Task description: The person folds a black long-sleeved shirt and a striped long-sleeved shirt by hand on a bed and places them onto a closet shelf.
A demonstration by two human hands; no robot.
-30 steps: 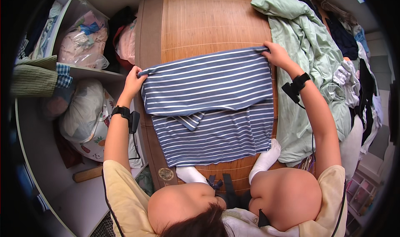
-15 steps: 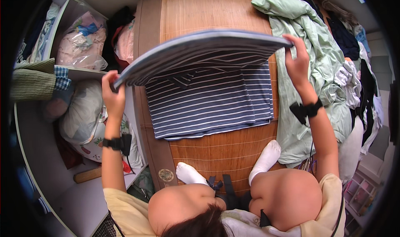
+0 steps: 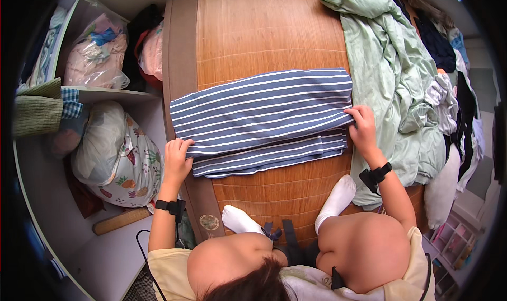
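A blue cloth with white stripes [image 3: 259,108], probably a garment, lies folded across the bamboo mat [image 3: 264,31] in front of me. Its upper layer is doubled over the lower one, whose striped edge shows along the near side. My left hand [image 3: 178,158] pinches the near left corner of the upper layer. At the right end, my right hand [image 3: 363,126] pinches the same layer's near edge between thumb and fingers. Both hands rest low, close to the mat.
A rumpled pale green quilt [image 3: 391,89] covers the right side, with a heap of clothes [image 3: 459,116] beyond it. Open shelves on the left hold a clear bag of clothes [image 3: 97,55], a fruit-print bag [image 3: 132,169] and a wooden roller [image 3: 121,220]. My feet [image 3: 240,219] are near the cloth.
Both hands have come down toward me with the raised upper layer. It now lies flat over the lower part of the striped cloth, still held at both ends.
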